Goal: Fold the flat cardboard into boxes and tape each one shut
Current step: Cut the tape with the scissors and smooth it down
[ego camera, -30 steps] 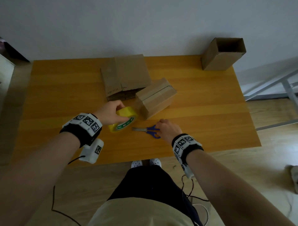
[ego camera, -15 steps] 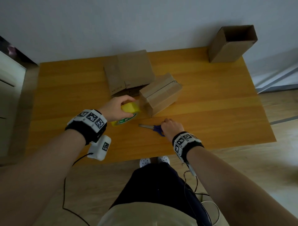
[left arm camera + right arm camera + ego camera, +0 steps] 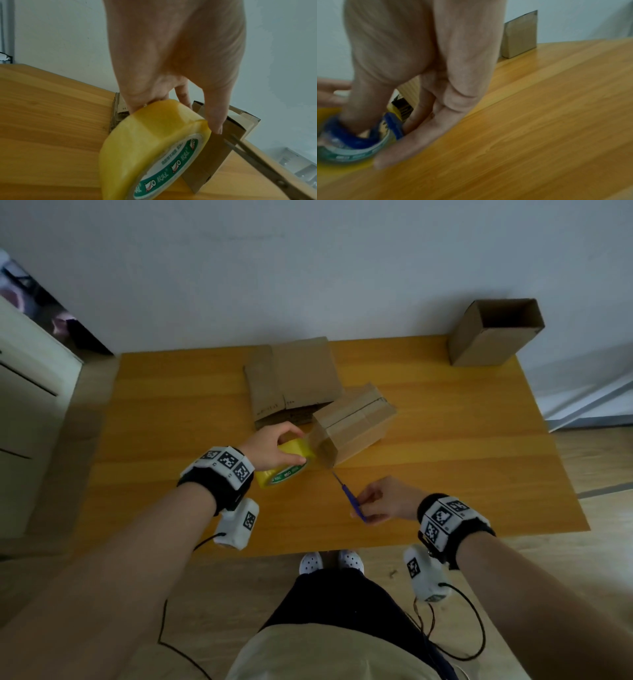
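A folded cardboard box (image 3: 356, 422) lies on its side mid-table, with tape along its top seam. My left hand (image 3: 274, 445) grips a yellow tape roll (image 3: 284, 463) beside the box's near end; a clear tape strip runs from the roll to the box. In the left wrist view the roll (image 3: 154, 146) sits against the box's end (image 3: 212, 148). My right hand (image 3: 387, 501) holds blue-handled scissors (image 3: 352, 501) lifted, with the blades (image 3: 248, 152) pointing at the tape by the box corner. In the right wrist view, fingers are through the blue handles (image 3: 359, 136).
A stack of flat cardboard (image 3: 291, 378) lies behind the box. An open-topped box (image 3: 493, 333) stands at the table's (image 3: 462, 474) far right corner, against the wall. White furniture stands to the left. The table's right half and left side are bare wood.
My right hand picked the scissors up off the table and swung the blades toward the box corner. My left hand kept the tape roll by the box's end.
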Available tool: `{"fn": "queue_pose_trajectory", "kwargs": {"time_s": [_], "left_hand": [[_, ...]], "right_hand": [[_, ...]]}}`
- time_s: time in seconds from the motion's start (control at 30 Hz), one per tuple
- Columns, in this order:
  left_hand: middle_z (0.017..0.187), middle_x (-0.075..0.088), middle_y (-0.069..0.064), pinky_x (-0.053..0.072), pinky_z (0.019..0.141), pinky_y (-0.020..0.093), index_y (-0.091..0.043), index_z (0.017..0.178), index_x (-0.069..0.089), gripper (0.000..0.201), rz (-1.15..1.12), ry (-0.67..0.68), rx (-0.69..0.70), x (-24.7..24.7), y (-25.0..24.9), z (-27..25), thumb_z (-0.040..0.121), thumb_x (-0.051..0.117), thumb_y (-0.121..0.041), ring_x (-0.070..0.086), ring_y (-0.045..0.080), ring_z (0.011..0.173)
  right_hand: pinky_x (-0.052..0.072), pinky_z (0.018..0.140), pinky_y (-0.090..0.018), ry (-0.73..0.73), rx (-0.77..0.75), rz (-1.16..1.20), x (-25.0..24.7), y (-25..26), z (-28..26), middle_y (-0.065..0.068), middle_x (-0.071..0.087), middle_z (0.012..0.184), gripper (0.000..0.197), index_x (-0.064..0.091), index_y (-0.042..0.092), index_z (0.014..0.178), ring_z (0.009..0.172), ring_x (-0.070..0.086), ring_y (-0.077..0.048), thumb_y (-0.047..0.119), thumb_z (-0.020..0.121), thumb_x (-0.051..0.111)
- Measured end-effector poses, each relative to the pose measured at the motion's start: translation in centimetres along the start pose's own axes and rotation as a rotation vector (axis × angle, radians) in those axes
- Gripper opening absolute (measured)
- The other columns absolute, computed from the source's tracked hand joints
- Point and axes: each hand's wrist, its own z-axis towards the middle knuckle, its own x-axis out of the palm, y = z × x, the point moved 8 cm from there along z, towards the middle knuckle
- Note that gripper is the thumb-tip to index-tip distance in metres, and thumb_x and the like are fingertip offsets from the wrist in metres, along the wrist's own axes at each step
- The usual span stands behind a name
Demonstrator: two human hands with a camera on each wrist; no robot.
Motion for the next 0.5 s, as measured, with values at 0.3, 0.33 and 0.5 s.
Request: {"fn": "queue_pose_trajectory", "kwargs": {"time_s": [0.3, 0.33, 0.5], "left_hand": [[0.134, 0.048, 0.001, 0.039, 0.091, 0.030, -0.023, 0.122, 0.053, 0.048, -0.066, -0.007, -0.019, -0.1, 0.1, 0.1, 0.079, 0.073, -0.031, 0.042, 0.025, 0.126], [0.134, 0.048, 0.000, 0.039, 0.092, 0.030, -0.024, 0.121, 0.053, 0.047, -0.071, -0.007, -0.019, -0.1, 0.1, 0.2, 0.079, 0.073, -0.031, 0.042, 0.025, 0.127], [0.135, 0.048, 0.000, 0.039, 0.096, 0.034, -0.025, 0.120, 0.054, 0.046, -0.100, -0.005, -0.032, -0.1, 0.5, 0.1, 0.078, 0.073, -0.032, 0.040, 0.026, 0.129]], "right_hand": [[0.054, 0.088, -0.041, 0.017, 0.076, 0.177, 0.4, 1.6, -1.0, -0.005, 0.060, 0.080, 0.029, 0.060, 0.004, 0.093, 0.066, 0.054, -0.017, 0.033, 0.090, 0.062], [0.053, 0.089, -0.042, 0.014, 0.061, 0.179, 0.4, 1.9, -0.9, -0.006, 0.060, 0.080, 0.031, 0.061, 0.005, 0.091, 0.065, 0.054, -0.017, 0.035, 0.090, 0.061], [0.057, 0.075, -0.036, -0.016, -0.002, 0.160, 0.1, 2.9, -0.2, -0.008, 0.062, 0.083, 0.038, 0.063, 0.003, 0.095, 0.062, 0.055, -0.016, 0.040, 0.087, 0.062]]}}
